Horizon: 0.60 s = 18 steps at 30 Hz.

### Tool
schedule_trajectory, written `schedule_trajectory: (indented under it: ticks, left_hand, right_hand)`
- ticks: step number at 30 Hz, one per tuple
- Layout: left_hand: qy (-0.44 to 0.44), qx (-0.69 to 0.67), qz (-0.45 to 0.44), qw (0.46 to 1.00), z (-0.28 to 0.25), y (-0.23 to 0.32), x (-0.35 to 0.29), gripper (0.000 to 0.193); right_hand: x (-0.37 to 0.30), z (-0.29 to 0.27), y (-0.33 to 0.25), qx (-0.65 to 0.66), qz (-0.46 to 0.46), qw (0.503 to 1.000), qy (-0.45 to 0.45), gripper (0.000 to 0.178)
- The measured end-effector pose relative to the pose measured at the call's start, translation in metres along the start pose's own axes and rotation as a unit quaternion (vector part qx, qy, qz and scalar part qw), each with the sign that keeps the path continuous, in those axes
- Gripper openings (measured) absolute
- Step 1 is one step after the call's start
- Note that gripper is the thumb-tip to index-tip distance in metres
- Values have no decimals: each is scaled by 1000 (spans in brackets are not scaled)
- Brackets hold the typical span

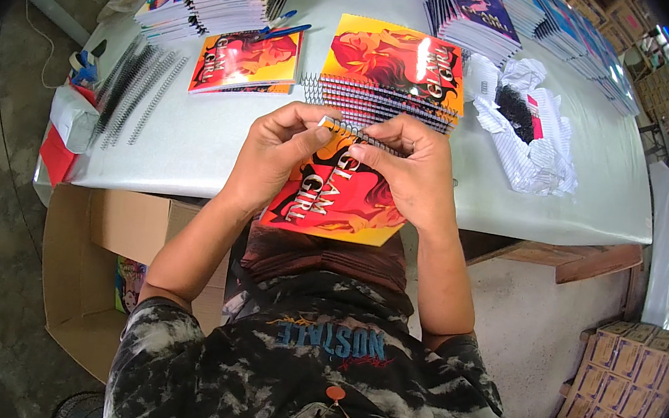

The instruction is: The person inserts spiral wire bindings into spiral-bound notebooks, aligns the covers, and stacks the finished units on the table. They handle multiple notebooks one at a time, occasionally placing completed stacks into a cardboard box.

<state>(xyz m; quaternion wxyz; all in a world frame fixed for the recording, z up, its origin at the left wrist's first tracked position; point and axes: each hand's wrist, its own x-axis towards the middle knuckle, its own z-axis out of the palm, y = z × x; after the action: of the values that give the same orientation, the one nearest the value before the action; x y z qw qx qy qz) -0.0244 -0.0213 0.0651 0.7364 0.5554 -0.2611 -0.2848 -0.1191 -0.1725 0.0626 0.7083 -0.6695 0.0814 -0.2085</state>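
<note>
A notebook [335, 201] with a red, orange and yellow cover is tilted between my hands at the table's near edge. Its spiral-bound edge, with a dark wire coil [363, 136], faces away from me. My left hand [273, 151] pinches the left end of that edge, thumb on the cover. My right hand [420, 169] pinches the coil farther right, thumb and fingers together. Just beyond my fingers lies a stack of matching notebooks [393, 55], coils toward me. To its left is a smaller pile with the same cover [248, 59].
Two blue pens [287, 30] rest on the smaller pile. Loose spiral coils [137, 96] lie at the left. Crumpled striped paper [538, 162] around a dark bristly bundle [514, 114] sits at the right. Notebook stacks [476, 15] line the far side. A cardboard box [68, 261] stands below left.
</note>
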Motion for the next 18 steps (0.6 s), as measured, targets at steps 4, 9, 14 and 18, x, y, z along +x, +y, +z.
schedule_trajectory:
  ticks: [4,9,14,18]
  left_hand:
    - [-64,-12,5,998,-9,0,8,14]
    - [-117,22,71,990,-12,-1,18,15]
    - [-124,41,41,991,-11,3,28,9]
    - [-79,345,162,921,1,26,25,19]
  right_hand:
    - [0,1,3,17,8,1000,-3,23]
    - [-4,9,-1,-55,-10,998,10,28]
    - [1,2,5,-109,-43,992,38,26]
    - [11,-28,-24,-101,-201,962,152,27]
